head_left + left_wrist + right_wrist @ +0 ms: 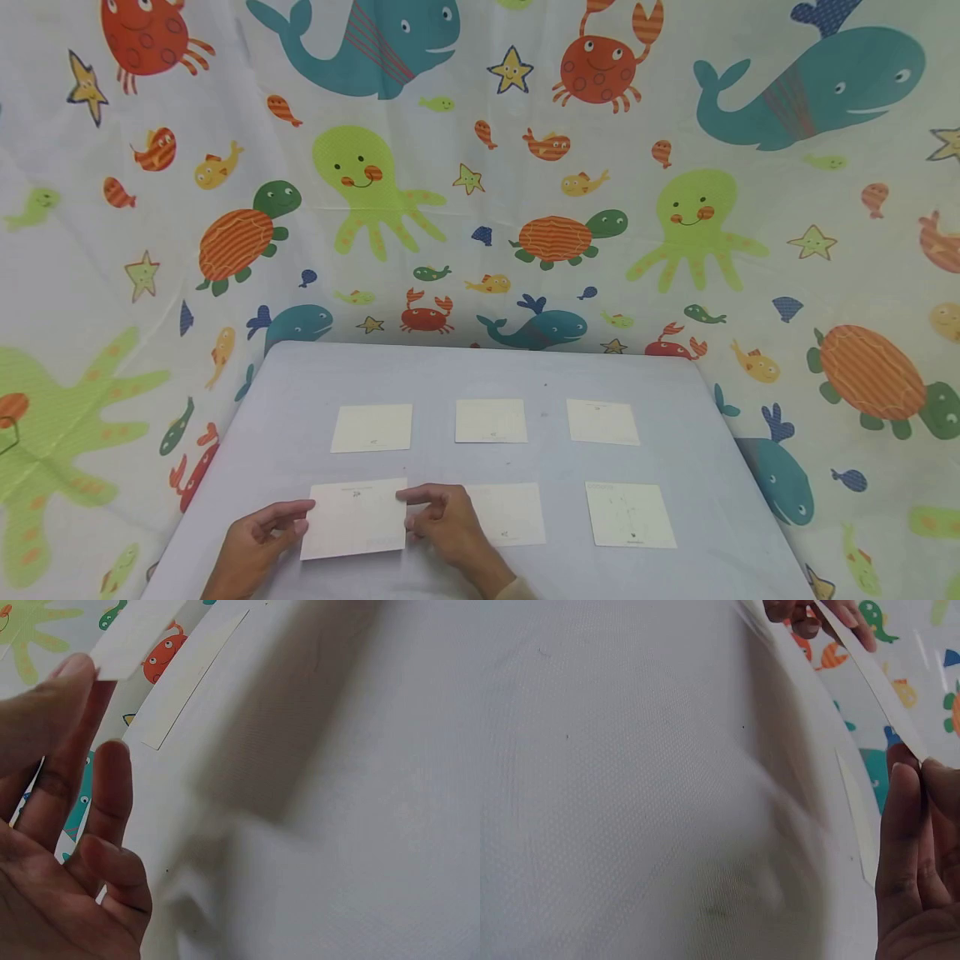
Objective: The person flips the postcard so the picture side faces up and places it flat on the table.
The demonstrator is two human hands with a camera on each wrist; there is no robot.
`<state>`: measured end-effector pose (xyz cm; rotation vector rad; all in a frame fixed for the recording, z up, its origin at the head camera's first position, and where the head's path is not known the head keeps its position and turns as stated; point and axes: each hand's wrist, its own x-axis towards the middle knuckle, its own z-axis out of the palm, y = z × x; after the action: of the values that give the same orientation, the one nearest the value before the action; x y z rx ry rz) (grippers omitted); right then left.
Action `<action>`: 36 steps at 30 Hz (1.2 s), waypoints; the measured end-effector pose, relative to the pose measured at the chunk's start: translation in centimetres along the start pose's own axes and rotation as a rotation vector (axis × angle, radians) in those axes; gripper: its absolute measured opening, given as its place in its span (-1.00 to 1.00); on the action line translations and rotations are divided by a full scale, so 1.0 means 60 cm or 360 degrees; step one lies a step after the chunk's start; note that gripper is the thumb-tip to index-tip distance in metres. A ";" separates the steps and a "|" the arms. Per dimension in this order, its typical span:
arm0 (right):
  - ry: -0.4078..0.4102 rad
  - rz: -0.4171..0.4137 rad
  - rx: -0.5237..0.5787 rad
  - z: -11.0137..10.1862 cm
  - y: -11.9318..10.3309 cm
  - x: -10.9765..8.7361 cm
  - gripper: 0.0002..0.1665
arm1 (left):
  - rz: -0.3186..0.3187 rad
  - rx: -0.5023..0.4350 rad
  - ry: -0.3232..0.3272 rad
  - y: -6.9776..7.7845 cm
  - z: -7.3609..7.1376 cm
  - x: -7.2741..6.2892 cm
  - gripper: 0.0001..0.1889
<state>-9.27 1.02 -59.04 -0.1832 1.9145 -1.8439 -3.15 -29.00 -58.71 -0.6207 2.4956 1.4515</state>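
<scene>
A white paper card (pixel 354 521) with a tiny printed mark near its top edge is held above the table at the front left. My left hand (pixel 258 542) pinches its left edge between thumb and fingers. The right hand (pixel 453 529) pinches the opposite edge. In the left wrist view the thumb and a finger grip a corner of the card (pixel 135 641), while the other fingers curl loosely. The right wrist view has the card (pixel 877 686) seen nearly edge-on, raised off the cloth, with both hands on it.
Similar cards lie on the white table (pixel 540 575): a back row with left (pixel 372 427), middle (pixel 491 421) and right (pixel 602 422) cards, plus front cards in the middle (pixel 513 512) and right (pixel 632 515). A sea-animal curtain (pixel 480 183) hangs behind and beside the table.
</scene>
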 end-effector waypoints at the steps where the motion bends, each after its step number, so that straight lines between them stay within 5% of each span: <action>1: -0.0015 -0.0011 0.0000 -0.002 0.001 0.000 -0.55 | -0.0005 -0.0007 -0.0008 0.000 -0.001 -0.001 -0.39; 18: -0.0212 -0.0168 0.0137 -0.022 0.012 -0.001 -0.40 | 0.0201 -0.0245 -0.0061 -0.004 -0.008 -0.011 -0.48; 36: -0.0253 -0.0292 0.0135 -0.027 0.005 0.000 -0.55 | 0.0182 -0.0315 -0.0105 0.000 -0.020 -0.011 -0.48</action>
<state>-9.85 2.52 -59.35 -0.4771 1.7576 -1.9601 -2.51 -29.90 -57.89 -0.4595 2.3908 1.7462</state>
